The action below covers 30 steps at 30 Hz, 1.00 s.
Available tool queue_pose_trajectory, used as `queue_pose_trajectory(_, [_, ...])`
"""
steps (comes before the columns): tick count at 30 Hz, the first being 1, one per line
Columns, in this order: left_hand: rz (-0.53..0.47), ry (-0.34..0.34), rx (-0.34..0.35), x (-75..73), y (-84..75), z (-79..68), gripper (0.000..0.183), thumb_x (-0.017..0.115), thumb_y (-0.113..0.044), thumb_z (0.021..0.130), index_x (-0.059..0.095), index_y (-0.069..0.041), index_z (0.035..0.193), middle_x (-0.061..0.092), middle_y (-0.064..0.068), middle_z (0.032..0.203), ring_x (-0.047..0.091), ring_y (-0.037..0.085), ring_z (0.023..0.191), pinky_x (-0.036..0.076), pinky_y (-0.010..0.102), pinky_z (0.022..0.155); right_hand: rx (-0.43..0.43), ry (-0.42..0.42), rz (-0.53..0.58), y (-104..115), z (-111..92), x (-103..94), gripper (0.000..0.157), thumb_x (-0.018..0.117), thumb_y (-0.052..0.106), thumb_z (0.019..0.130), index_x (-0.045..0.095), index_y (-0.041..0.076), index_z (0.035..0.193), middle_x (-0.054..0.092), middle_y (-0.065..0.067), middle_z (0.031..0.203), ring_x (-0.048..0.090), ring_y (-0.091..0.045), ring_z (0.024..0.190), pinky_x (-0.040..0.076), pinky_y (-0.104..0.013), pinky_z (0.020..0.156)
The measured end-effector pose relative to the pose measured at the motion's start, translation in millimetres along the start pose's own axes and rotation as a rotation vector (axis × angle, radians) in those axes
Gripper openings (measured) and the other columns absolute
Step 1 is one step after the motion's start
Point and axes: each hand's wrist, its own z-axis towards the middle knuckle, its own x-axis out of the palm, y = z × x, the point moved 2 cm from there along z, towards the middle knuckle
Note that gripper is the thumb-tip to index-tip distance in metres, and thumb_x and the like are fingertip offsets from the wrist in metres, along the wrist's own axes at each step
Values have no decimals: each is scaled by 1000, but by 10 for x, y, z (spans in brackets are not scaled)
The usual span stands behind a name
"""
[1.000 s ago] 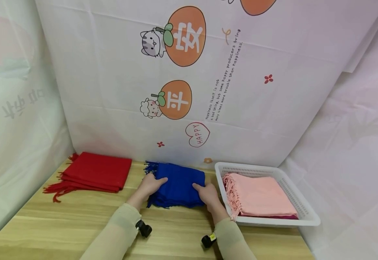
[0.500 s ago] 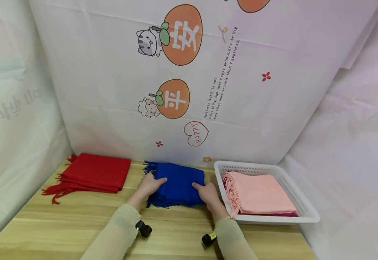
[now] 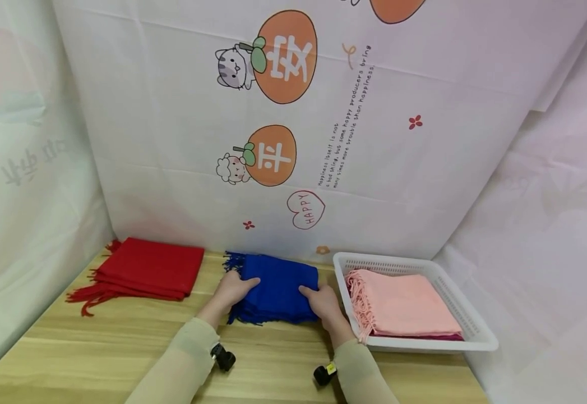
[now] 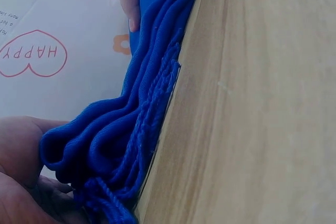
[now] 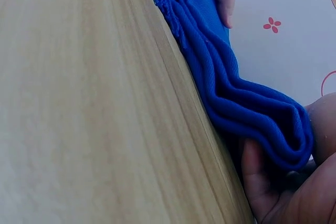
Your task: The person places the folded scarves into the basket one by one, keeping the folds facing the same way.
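A white cloth wall (image 3: 41, 224) fills the left of the frame, its faint printing showing mirrored, and meets a back wall (image 3: 172, 112) printed with orange fruits, a cat, a sheep and a heart reading HAPPY. Below, a wood-grain table (image 3: 121, 348) bears, at lower left, a folded red scarf (image 3: 152, 266) with fringe towards the left; at lower middle, a folded blue scarf (image 3: 280, 289); and at lower right, a white basket (image 3: 424, 344) holding a pink scarf (image 3: 409, 303) over a magenta cloth (image 3: 447, 337). Both forearms reach up from the bottom edge. The left hand (image 3: 234, 290) grips the blue scarf's fringed left end, thumb on top; the right hand (image 3: 323, 303) grips its right end, thumb above, fingers tucked beneath.
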Motion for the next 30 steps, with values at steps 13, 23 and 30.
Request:
queue_pose_trajectory(13, [-28, 13, 7, -22, 13, 18, 87, 75, -38, 107, 37, 17, 163, 40, 38, 167, 44, 55, 152, 45, 67, 118, -12, -13, 21, -9, 1, 15, 73, 71, 35, 109, 49, -17, 155, 60, -34, 149, 59, -51, 138, 51, -62, 112])
queue_pose_trajectory(23, [-92, 31, -6, -26, 39, 53, 87, 77, -39, 105, 40, 16, 162, 40, 36, 168, 42, 56, 154, 43, 68, 119, -25, -51, 33, -6, 33, 55, 71, 68, 34, 111, 48, -14, 159, 58, -33, 154, 57, -50, 142, 48, -63, 116])
queue_pose_trajectory(30, [-108, 21, -4, -43, 35, 36, 85, 75, -37, 107, 38, 16, 163, 38, 37, 169, 40, 57, 154, 42, 68, 120, -41, -60, 42, 11, 36, 61, 64, 68, 35, 111, 56, -10, 154, 66, -29, 146, 65, -45, 132, 52, -61, 111])
